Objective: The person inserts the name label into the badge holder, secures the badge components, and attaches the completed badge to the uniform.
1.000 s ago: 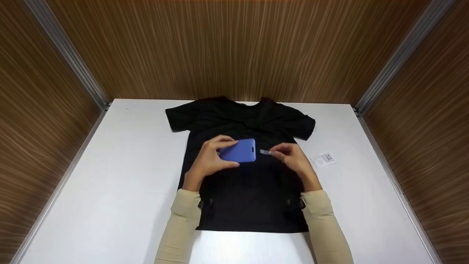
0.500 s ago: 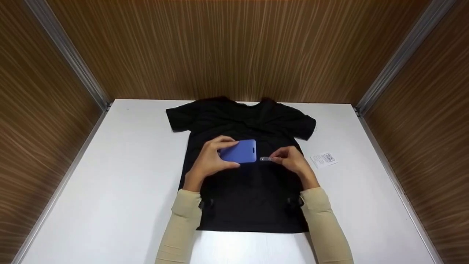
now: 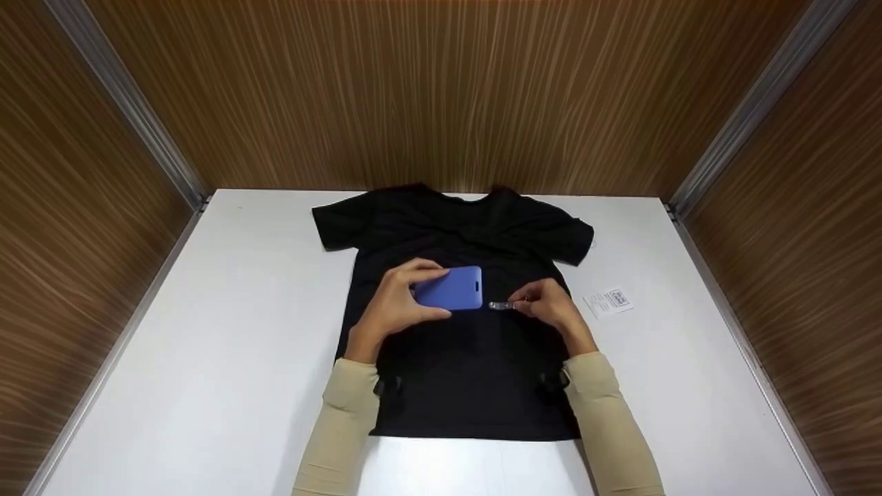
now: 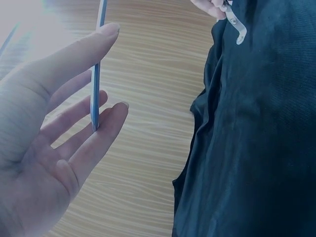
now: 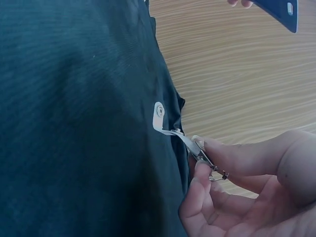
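My left hand [image 3: 398, 297] holds a blue badge holder [image 3: 455, 289] by its long edges, thumb on the near one and fingers on the far one. A small slot shows at its right end; the left wrist view has the holder [image 4: 97, 79] edge-on. Between thumb and fingers my right hand [image 3: 549, 303] pinches a badge clip [image 3: 501, 305]. This clip [image 5: 190, 144] has a metal clamp and a bent clear strap with a snap button, its strap end pointing left toward the holder's lower right corner, a small gap apart. Both hands are over a black T-shirt [image 3: 468, 386].
The T-shirt lies spread on a white table [image 3: 262, 331], collar at the far edge. Right of it lies a small white printed card [image 3: 609, 302]. Wood-grain panels [image 3: 441, 96] with metal corner rails wall the table at the back and both sides.
My right hand has come slightly nearer to me with the badge clip, from level with the holder's slot to level with its lower corner. The left hand and badge holder stay almost still.
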`<action>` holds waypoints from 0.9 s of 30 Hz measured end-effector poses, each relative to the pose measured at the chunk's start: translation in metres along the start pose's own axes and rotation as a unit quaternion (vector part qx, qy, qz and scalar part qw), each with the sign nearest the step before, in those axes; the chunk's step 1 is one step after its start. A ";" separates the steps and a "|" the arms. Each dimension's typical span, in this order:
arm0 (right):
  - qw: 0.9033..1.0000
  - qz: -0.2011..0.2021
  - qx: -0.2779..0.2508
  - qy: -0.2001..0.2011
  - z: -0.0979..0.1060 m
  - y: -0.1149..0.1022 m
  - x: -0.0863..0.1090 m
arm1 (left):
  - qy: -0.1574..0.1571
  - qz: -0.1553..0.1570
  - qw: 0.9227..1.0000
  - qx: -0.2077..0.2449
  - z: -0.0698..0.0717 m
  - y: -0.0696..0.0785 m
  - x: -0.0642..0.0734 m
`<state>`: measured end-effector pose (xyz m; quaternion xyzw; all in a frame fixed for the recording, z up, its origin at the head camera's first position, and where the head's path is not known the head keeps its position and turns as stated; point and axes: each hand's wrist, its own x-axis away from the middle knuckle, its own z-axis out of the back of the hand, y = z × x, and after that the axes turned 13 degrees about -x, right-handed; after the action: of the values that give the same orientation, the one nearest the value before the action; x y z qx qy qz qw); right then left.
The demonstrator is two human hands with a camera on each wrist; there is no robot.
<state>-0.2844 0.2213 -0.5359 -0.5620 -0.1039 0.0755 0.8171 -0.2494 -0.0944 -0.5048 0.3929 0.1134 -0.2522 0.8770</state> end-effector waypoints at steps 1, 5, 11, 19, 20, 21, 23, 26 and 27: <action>1.000 -0.004 0.002 0.002 0.000 0.001 0.001 | -0.002 -0.002 1.000 0.000 -0.001 0.000 0.000; 1.000 -0.011 0.007 0.007 0.002 0.005 0.002 | -0.005 -0.004 1.000 0.005 -0.002 0.001 -0.001; 0.998 -0.008 0.060 0.027 0.004 0.008 0.006 | -0.008 -0.006 1.000 0.010 -0.005 0.002 -0.002; 0.993 0.002 0.111 0.046 0.003 0.009 0.009 | -0.012 -0.008 1.000 0.006 -0.006 0.002 -0.005; 0.992 0.003 0.115 0.048 0.003 0.010 0.009 | -0.013 -0.008 1.000 0.004 -0.006 0.002 -0.005; 0.992 0.003 0.116 0.050 0.003 0.009 0.008 | -0.014 -0.008 1.000 0.004 -0.005 0.002 -0.005; 0.992 0.008 0.120 0.047 0.002 0.009 0.007 | -0.013 -0.004 1.000 0.003 -0.004 0.002 -0.004; 0.991 0.015 0.124 0.039 0.000 0.008 0.004 | -0.006 0.002 1.000 0.003 -0.002 0.002 -0.001; 0.991 0.015 0.124 0.037 0.000 0.007 0.004 | -0.004 0.004 1.000 0.003 -0.001 0.002 -0.001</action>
<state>-0.2810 0.2247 -0.5424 -0.4603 -0.0546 0.0792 0.8826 -0.2486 -0.0917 -0.5040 0.3951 0.1076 -0.2511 0.8771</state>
